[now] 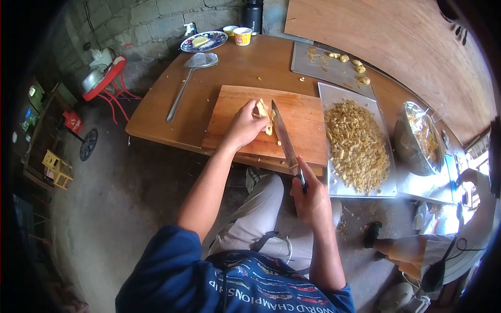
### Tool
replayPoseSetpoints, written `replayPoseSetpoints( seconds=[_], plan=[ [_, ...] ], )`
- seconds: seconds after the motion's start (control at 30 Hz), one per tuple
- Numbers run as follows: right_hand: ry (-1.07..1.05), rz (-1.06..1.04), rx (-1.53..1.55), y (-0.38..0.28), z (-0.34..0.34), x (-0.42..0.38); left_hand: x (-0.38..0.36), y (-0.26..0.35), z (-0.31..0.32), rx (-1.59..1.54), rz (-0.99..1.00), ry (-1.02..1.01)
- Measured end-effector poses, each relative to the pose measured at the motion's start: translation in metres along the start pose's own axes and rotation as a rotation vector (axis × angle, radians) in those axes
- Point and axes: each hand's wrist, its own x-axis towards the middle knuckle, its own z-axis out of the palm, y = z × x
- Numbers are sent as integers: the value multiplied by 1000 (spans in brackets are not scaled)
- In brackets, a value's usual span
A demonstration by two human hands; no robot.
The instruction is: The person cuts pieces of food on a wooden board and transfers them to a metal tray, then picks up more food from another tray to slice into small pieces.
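My left hand [247, 124] is closed around pale yellow food strips [264, 116] whose exact kind I cannot make out. It rests over the wooden cutting board [224, 133]. In my right hand [311, 195] is the black handle of a large kitchen knife [284, 136]. The blade slants across the board just right of the strips, tip pointing away from me. A few small cut bits lie beside the blade.
Right of the board, a metal tray [390, 156] holds a heap of chopped yellow pieces [357, 148]. Behind it, another tray [308, 65] carries several lumps. A plastic-covered bowl [415, 138], a long-handled skimmer [184, 91] and a patterned plate [216, 36] stand around. Another person [449, 250] is at right.
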Motion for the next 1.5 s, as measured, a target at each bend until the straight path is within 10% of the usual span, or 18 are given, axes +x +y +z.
replayPoseSetpoints(
  seconds=[0.57,1.5],
  plan=[
    [45,106,43,19,-25,-18,28,21,5,-139,-250,-82],
    [-176,-79,-493,-24,-8,-18,-8,32,-10,659,-204,41]
  ],
)
